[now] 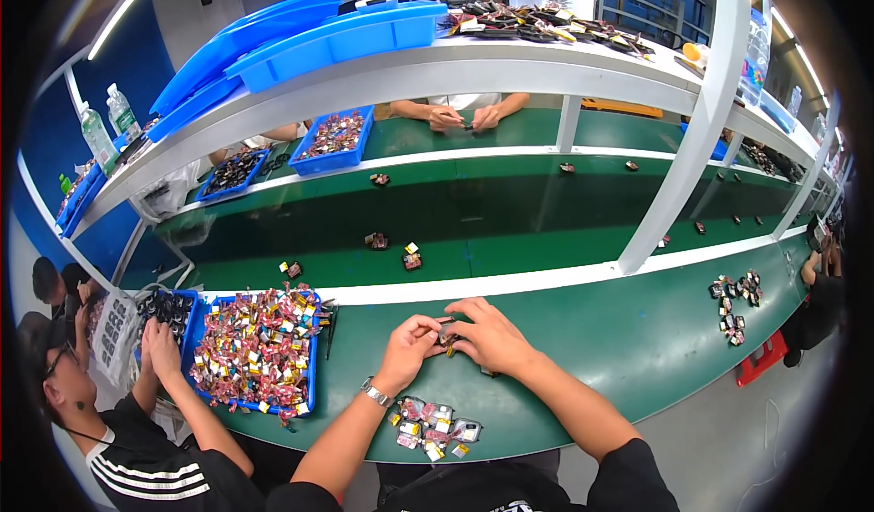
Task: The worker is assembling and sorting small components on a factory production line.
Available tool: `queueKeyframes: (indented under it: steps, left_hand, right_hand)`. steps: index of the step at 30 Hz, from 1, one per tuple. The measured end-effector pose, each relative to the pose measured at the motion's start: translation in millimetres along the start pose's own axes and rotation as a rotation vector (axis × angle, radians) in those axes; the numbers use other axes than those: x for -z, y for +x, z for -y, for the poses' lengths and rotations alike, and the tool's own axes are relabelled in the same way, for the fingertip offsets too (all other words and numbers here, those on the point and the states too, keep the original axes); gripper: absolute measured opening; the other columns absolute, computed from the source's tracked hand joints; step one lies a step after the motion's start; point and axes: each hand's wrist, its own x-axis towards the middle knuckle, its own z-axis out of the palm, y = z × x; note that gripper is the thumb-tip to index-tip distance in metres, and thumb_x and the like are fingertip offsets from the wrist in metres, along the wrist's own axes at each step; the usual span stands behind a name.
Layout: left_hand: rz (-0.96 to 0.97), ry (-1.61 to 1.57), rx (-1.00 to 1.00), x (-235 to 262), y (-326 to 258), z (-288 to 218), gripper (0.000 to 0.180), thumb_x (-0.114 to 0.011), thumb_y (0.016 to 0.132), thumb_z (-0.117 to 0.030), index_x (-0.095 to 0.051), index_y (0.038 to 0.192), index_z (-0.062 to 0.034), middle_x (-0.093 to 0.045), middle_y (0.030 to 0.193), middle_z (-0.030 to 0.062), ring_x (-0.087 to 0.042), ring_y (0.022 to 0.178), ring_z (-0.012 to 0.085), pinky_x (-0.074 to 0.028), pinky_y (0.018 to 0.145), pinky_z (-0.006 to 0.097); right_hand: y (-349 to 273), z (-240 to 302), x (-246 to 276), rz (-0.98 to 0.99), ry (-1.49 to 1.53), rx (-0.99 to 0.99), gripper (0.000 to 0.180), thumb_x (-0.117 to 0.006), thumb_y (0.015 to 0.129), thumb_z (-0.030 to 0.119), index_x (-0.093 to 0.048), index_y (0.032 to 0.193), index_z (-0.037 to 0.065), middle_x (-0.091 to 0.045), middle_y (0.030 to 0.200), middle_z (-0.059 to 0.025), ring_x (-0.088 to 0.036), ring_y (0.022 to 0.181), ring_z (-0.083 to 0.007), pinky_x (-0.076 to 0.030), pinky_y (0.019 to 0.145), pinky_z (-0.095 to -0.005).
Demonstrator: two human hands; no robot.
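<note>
My left hand (411,346) and my right hand (492,337) meet above the green bench, fingers closed on a small dark housing (446,337) with coloured parts in it. The fingers cover most of it, so its exact kind is hidden. Near my left forearm, by the bench's front edge, lies a cluster of small assemblies (435,428) in clear and black cases with yellow and white blocks. To the left stands a blue tray (314,353) heaped with small red circuit boards carrying yellow and white blocks. A dark thin tool (330,325) lies beside the tray.
A belt (510,253) beyond the white rail (473,286) carries scattered assemblies. Several more assemblies (736,303) lie at the right. White posts (683,139) hold a shelf with blue trays (337,46). A co-worker (155,439) sits close on my left; another person's hands (464,116) work opposite.
</note>
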Motion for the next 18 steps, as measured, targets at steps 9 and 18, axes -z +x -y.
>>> queueKeyframes:
  steps: [9,18]
  left_hand:
    - [0.048,0.059,0.087,-4,-3,-13,0.014,-0.049,0.096,-0.001,-0.056,0.108,-0.0002,-0.054,0.131,0.0131,-0.061,0.106,0.0177,-0.055,0.088,0.031]
    - [0.089,0.057,0.015,-1,-2,-5,0.007,-0.056,0.094,-0.002,-0.057,0.101,-0.0014,-0.057,0.127,0.0124,-0.061,0.099,0.0125,-0.054,0.079,0.024]
  right_hand:
    - [-5,-10,-8,-0.079,0.378,-0.113,0.014,-0.074,0.076,0.011,-0.073,0.09,0.012,-0.061,0.117,-0.0051,-0.054,0.113,-0.0252,-0.047,0.094,-0.0384]
    - [-7,-12,-14,-0.099,0.538,-0.175,0.011,-0.072,0.08,0.013,-0.072,0.091,0.011,-0.062,0.117,-0.0058,-0.055,0.113,-0.0273,-0.044,0.096,-0.0391]
